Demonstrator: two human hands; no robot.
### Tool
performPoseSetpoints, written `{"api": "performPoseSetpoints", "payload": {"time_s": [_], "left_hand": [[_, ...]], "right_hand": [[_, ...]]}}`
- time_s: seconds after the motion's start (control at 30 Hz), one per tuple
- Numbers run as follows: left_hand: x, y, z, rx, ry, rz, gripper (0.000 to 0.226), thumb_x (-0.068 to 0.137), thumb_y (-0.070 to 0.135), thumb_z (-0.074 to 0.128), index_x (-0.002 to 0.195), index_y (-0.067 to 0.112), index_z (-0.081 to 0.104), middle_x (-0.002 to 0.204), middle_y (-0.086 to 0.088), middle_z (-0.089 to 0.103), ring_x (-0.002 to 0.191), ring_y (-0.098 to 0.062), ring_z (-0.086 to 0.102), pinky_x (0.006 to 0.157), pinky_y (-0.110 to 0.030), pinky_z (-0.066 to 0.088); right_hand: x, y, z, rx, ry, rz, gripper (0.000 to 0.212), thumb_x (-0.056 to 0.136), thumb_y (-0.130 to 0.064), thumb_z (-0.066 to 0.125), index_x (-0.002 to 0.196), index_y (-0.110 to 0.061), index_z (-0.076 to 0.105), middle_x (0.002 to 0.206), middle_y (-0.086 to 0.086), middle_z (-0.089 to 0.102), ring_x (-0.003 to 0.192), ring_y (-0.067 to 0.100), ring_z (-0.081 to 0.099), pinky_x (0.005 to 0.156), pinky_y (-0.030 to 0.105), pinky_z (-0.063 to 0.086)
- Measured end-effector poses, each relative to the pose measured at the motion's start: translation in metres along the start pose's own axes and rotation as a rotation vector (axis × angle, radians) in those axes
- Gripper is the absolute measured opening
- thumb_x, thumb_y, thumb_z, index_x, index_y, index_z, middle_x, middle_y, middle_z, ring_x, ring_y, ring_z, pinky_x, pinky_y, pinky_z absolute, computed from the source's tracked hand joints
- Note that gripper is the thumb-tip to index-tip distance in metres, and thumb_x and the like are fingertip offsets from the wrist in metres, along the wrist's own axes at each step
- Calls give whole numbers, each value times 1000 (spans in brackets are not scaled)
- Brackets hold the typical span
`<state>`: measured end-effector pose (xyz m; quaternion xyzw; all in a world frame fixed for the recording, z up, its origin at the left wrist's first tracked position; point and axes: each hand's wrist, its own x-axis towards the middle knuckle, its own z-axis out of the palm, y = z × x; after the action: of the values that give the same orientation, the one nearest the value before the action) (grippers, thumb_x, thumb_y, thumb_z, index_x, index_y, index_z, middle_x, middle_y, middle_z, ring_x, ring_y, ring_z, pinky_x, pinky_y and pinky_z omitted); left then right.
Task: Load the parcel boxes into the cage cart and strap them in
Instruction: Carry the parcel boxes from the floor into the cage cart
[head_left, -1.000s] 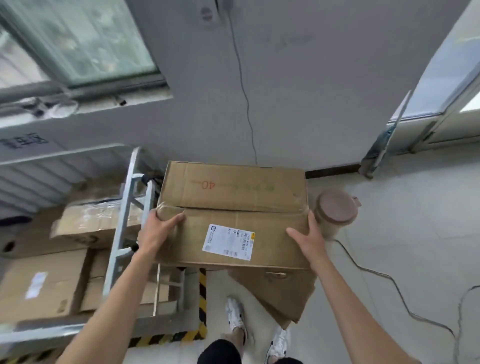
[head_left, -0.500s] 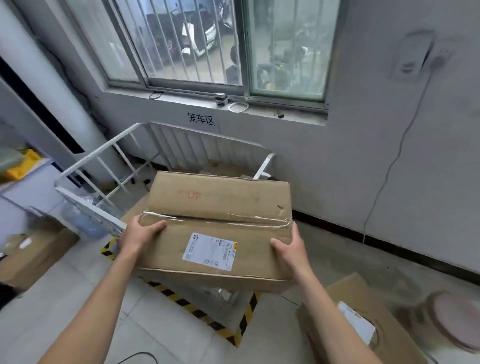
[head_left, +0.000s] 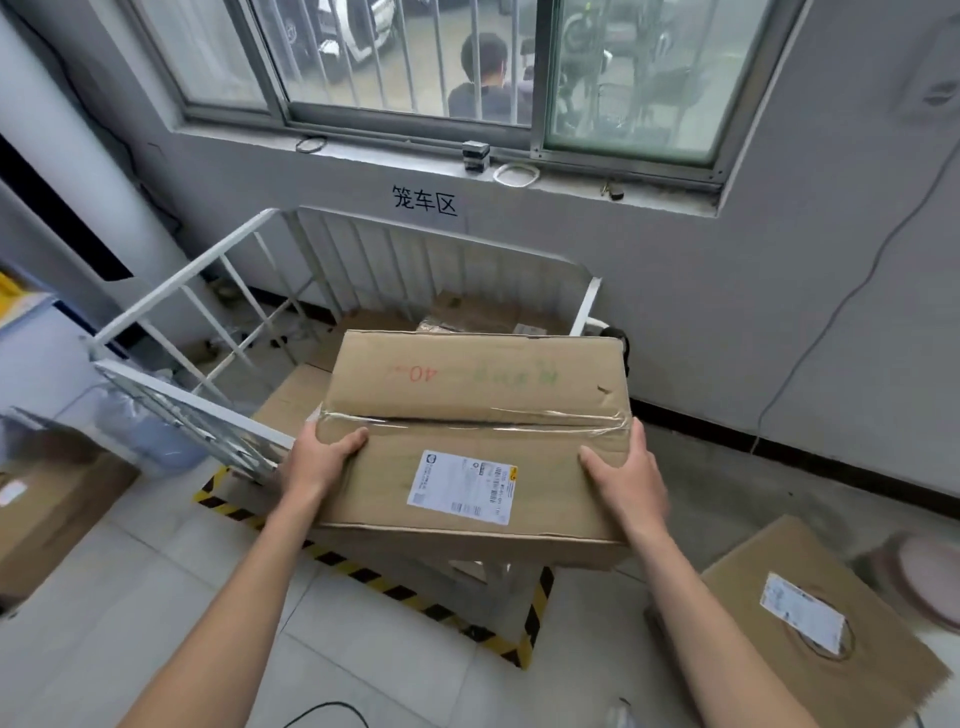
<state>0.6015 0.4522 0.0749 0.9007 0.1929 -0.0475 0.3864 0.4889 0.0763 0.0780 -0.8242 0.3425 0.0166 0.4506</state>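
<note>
I hold a taped brown parcel box (head_left: 478, 395) with a white shipping label and a red "40" on top. My left hand (head_left: 319, 457) grips its near left corner and my right hand (head_left: 626, 475) its near right edge. The box hangs in front of the white cage cart (head_left: 447, 249), over the cart's open near side. Other cardboard boxes (head_left: 483, 314) lie inside the cart, mostly hidden behind the held box. Another labelled parcel box (head_left: 795, 629) lies on the floor at the right.
The cart's swung-open white gate (head_left: 187, 410) juts out at the left. Yellow-black hazard tape (head_left: 395, 587) marks the floor around the cart. More boxes (head_left: 52, 509) stand at far left. A round pinkish lid (head_left: 924, 577) sits at far right. A barred window is above.
My view has swung from the floor stack round to face the cage cart. Both hands have carried the box closer to the cart's open side, keeping the same grip.
</note>
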Motion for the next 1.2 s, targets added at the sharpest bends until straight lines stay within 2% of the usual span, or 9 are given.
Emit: {"api": "performPoseSetpoints", "payload": {"time_s": [0.1,0.2,0.47,0.57,0.67,0.77,0.87,1.0,1.2], "left_hand": [[30,-2,-10,76,2,1,88,70,77,62,142,28,48,134,-7,63,121,-36,58,95,-47,45],[64,0,-21,114,18,19,80,71,79,59,132,27,53,126,-8,67,114,-37,61,85,-43,43],[183,14,-60,105,26,24,64,67,77,63,110,29,61,116,-5,71,110,-34,63,82,-40,42],[235,17,-84,121,29,9,62,70,73,66,112,28,60,116,-5,70,111,-35,62,86,-41,46],[283,17,-113,145,49,12,59,71,72,68,113,31,57,114,-4,70,109,-35,62,88,-43,47],[330,10,-139,174,78,8,60,73,69,70,117,31,56,119,-6,69,111,-35,61,83,-41,43],[375,0,-153,205,52,-18,70,70,74,67,123,30,55,123,-7,68,113,-35,61,94,-46,47],[447,-11,-155,214,5,-36,77,65,78,66,124,30,54,122,-5,69,112,-35,62,95,-48,48],[552,-34,-118,236,-144,-21,66,71,67,74,119,25,57,117,-6,70,107,-32,64,84,-41,46]], "right_hand": [[5,-22,20,-17,27,6,92,81,-63,62,156,-40,14,150,4,45,131,34,50,105,48,38],[19,-48,40,-32,46,-4,89,80,-64,62,154,-40,19,147,3,49,129,35,51,103,48,40],[84,-134,113,1,23,-40,79,74,-67,62,144,-44,34,136,-2,61,121,33,58,98,47,46],[113,-164,158,108,-27,-47,84,77,-57,69,150,-37,33,148,0,52,129,30,53,100,43,43],[128,-184,214,214,-93,-3,91,82,-46,75,157,-29,26,157,3,41,140,29,43,113,46,37],[139,-205,267,255,-156,49,92,83,-44,75,158,-28,24,158,3,39,142,29,41,113,44,36],[149,-227,306,283,-183,78,92,84,-45,73,159,-29,22,157,2,41,140,28,43,111,45,39],[175,-254,354,273,-177,127,91,85,-46,71,159,-30,20,158,1,39,141,27,42,111,45,39],[203,-268,422,276,-109,256,86,86,-41,71,158,-30,23,153,1,46,136,26,47,109,45,42]]}}
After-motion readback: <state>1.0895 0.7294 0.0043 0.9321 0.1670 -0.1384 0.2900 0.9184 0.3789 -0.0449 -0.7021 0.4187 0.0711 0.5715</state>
